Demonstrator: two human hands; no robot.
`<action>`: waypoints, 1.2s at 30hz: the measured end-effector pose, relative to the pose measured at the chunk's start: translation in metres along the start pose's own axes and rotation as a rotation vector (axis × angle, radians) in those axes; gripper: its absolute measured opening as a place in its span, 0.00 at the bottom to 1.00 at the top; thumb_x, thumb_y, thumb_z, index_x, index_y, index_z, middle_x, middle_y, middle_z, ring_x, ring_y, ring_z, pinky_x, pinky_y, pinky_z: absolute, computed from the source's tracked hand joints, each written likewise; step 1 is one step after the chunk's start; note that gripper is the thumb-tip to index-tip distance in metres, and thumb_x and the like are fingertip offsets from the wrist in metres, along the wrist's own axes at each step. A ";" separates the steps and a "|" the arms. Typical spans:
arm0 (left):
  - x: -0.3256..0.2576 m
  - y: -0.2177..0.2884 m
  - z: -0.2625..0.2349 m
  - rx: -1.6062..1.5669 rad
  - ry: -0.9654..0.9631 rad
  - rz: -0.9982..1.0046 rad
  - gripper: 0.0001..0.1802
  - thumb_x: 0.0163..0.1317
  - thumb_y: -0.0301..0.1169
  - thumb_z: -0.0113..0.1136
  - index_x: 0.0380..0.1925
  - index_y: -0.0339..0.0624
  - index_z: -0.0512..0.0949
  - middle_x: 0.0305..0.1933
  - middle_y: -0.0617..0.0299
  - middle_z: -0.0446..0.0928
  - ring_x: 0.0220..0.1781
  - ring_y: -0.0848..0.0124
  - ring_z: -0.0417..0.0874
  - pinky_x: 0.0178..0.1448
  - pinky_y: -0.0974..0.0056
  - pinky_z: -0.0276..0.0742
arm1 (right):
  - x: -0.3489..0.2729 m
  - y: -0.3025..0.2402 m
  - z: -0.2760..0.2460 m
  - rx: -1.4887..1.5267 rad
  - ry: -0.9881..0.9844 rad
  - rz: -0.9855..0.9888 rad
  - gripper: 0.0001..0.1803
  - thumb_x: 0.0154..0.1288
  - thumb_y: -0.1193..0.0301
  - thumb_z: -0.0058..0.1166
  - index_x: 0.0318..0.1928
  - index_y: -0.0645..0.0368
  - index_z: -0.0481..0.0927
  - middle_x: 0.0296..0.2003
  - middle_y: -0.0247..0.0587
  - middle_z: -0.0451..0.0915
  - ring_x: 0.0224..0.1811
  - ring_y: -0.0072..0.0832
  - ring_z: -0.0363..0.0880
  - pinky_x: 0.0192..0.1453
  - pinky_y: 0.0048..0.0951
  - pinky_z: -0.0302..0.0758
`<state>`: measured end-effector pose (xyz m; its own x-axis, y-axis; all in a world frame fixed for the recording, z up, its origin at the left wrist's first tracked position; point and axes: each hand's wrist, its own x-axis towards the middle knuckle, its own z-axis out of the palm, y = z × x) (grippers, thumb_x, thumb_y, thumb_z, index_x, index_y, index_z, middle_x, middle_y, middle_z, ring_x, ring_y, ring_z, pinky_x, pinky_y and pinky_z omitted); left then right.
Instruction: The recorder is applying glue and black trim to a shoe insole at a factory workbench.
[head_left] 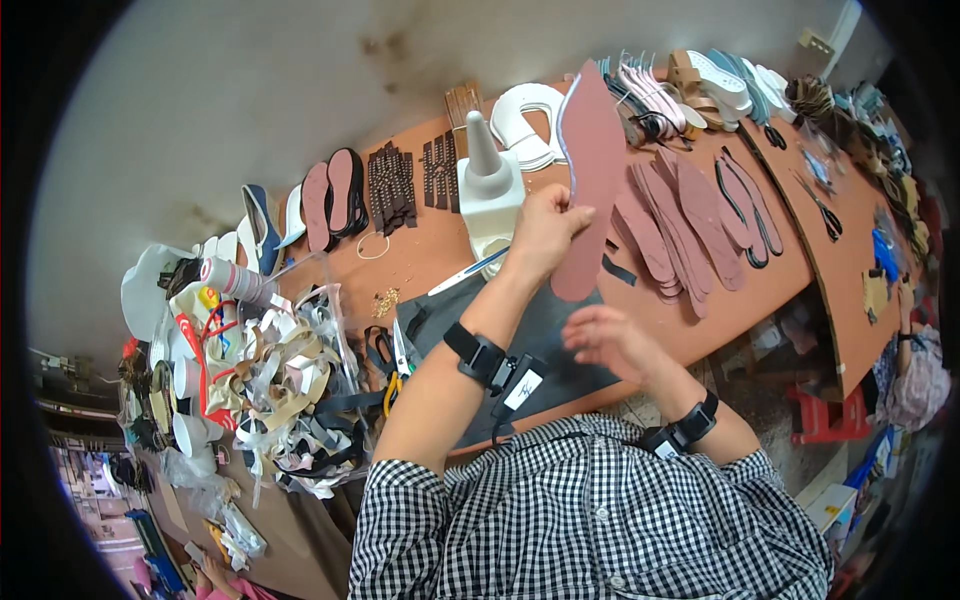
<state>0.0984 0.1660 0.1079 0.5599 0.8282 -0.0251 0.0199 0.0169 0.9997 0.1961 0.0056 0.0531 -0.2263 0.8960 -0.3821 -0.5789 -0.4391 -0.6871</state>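
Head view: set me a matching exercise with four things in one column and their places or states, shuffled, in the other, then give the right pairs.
Things:
1. Left hand
2. Right hand
3. Yellow-handled scissors
4. Pale cone

Places or states:
A. Beside the left edge of the dark sheet
B. Pointing up from a white base
C. Gripping a pink insole
D. Open, with nothing visible in its grasp

Right pairs: 1-C, 2-D, 3-A, 4-B
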 end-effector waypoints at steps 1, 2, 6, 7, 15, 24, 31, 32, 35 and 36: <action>0.005 0.004 0.003 0.047 0.025 0.035 0.04 0.54 0.24 0.59 0.26 0.37 0.73 0.23 0.69 0.72 0.22 0.83 0.69 0.25 0.76 0.67 | -0.003 -0.001 0.011 -0.105 -0.136 0.077 0.24 0.58 0.70 0.51 0.56 0.60 0.64 0.51 0.42 0.69 0.53 0.30 0.68 0.51 0.33 0.71; 0.010 0.005 0.007 0.056 0.053 0.087 0.05 0.53 0.24 0.59 0.24 0.36 0.73 0.22 0.69 0.72 0.22 0.82 0.68 0.25 0.75 0.66 | -0.004 0.004 0.017 -0.153 -0.301 -0.008 0.33 0.55 0.70 0.55 0.61 0.62 0.59 0.56 0.44 0.65 0.57 0.31 0.65 0.55 0.35 0.69; 0.027 0.003 0.016 0.320 0.224 0.283 0.07 0.51 0.27 0.59 0.23 0.34 0.72 0.20 0.63 0.73 0.22 0.77 0.71 0.27 0.70 0.68 | -0.002 0.011 0.065 0.092 -0.301 0.016 0.27 0.60 0.63 0.54 0.57 0.58 0.64 0.49 0.36 0.71 0.50 0.26 0.70 0.57 0.29 0.66; 0.030 0.002 0.019 0.371 0.266 0.316 0.08 0.50 0.28 0.59 0.23 0.34 0.72 0.20 0.61 0.73 0.22 0.76 0.72 0.27 0.68 0.69 | 0.002 0.014 0.071 0.211 -0.216 0.026 0.25 0.61 0.62 0.53 0.56 0.57 0.66 0.47 0.35 0.72 0.48 0.25 0.71 0.55 0.30 0.68; 0.040 -0.001 0.044 -0.001 0.199 0.270 0.09 0.53 0.30 0.57 0.24 0.34 0.72 0.23 0.57 0.76 0.27 0.68 0.77 0.30 0.63 0.70 | 0.012 0.028 0.071 0.540 0.009 0.073 0.16 0.63 0.56 0.49 0.45 0.52 0.73 0.37 0.30 0.78 0.37 0.22 0.76 0.37 0.28 0.77; 0.034 0.022 0.031 -1.061 -0.008 -0.010 0.07 0.61 0.28 0.52 0.36 0.36 0.71 0.37 0.58 0.76 0.37 0.72 0.77 0.44 0.67 0.75 | 0.010 0.034 0.068 0.624 -0.249 0.163 0.16 0.61 0.57 0.52 0.42 0.53 0.75 0.33 0.34 0.77 0.28 0.24 0.75 0.30 0.25 0.71; 0.014 0.024 0.021 -0.342 0.069 0.243 0.05 0.57 0.26 0.56 0.28 0.36 0.70 0.28 0.67 0.74 0.29 0.83 0.71 0.32 0.76 0.69 | 0.007 0.023 0.074 0.384 -0.314 0.198 0.28 0.58 0.56 0.55 0.54 0.55 0.64 0.44 0.36 0.73 0.42 0.27 0.74 0.41 0.32 0.76; 0.017 0.021 0.015 -0.363 0.082 0.262 0.06 0.56 0.25 0.57 0.26 0.37 0.70 0.24 0.69 0.73 0.25 0.85 0.69 0.28 0.78 0.66 | 0.011 0.018 0.069 0.287 -0.349 0.177 0.32 0.57 0.56 0.56 0.57 0.56 0.62 0.45 0.37 0.73 0.44 0.26 0.74 0.43 0.33 0.76; -0.001 0.033 -0.004 -0.408 0.026 0.160 0.04 0.57 0.25 0.56 0.30 0.37 0.71 0.28 0.65 0.75 0.27 0.80 0.75 0.34 0.76 0.73 | 0.020 0.001 0.045 0.108 -0.307 0.125 0.36 0.57 0.60 0.58 0.62 0.57 0.57 0.50 0.42 0.71 0.49 0.27 0.73 0.50 0.35 0.73; -0.004 0.029 -0.011 -0.396 0.026 0.131 0.05 0.57 0.25 0.57 0.30 0.37 0.71 0.28 0.65 0.75 0.27 0.81 0.75 0.33 0.75 0.74 | 0.024 -0.002 0.028 0.148 -0.271 0.103 0.32 0.58 0.61 0.56 0.60 0.57 0.60 0.51 0.43 0.71 0.50 0.29 0.72 0.50 0.36 0.73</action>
<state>0.0880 0.1691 0.1369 0.5149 0.8517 0.0978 -0.3736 0.1203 0.9198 0.1700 0.0296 0.0626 -0.4786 0.8409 -0.2525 -0.6450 -0.5319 -0.5487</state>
